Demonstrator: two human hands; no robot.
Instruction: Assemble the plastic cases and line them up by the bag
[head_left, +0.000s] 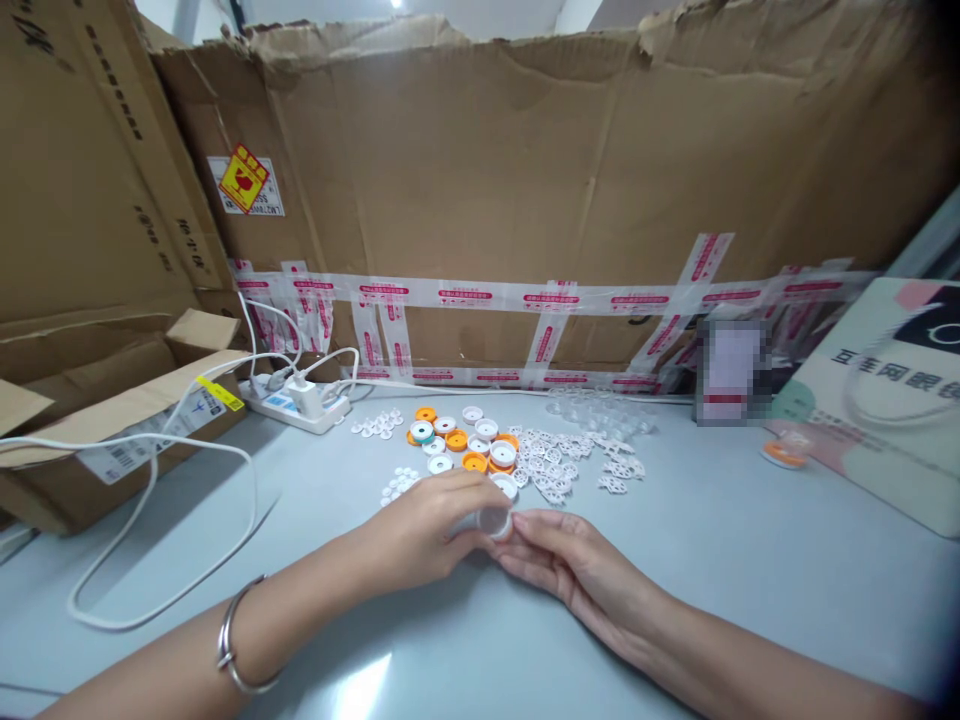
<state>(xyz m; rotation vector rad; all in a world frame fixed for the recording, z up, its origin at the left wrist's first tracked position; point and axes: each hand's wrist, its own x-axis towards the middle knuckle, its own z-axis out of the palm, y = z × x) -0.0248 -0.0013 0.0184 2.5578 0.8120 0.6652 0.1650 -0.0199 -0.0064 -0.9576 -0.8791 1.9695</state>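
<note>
A clear, round plastic cup-like part (494, 521) is held between my two hands, its round end facing me. My left hand (439, 515) wraps its fingers and thumb round the left side of it. The fingertips of my right hand (559, 555) pinch its right edge. Just beyond my hands lie round white and orange rings (456, 439), one with a teal rim. Thin white openwork pieces (551, 465) are heaped to their right. Small white parts (400, 484) sit behind my left hand, with more small white pieces (378, 424) farther back.
Clear plastic pieces (600, 412) lie at the back. A power strip (296, 405) with white cables and an open cardboard box (112, 430) stand left. At right are an orange-and-white item (784, 453) and a printed box (885, 400). Large cardboard (480, 180) closes off the back.
</note>
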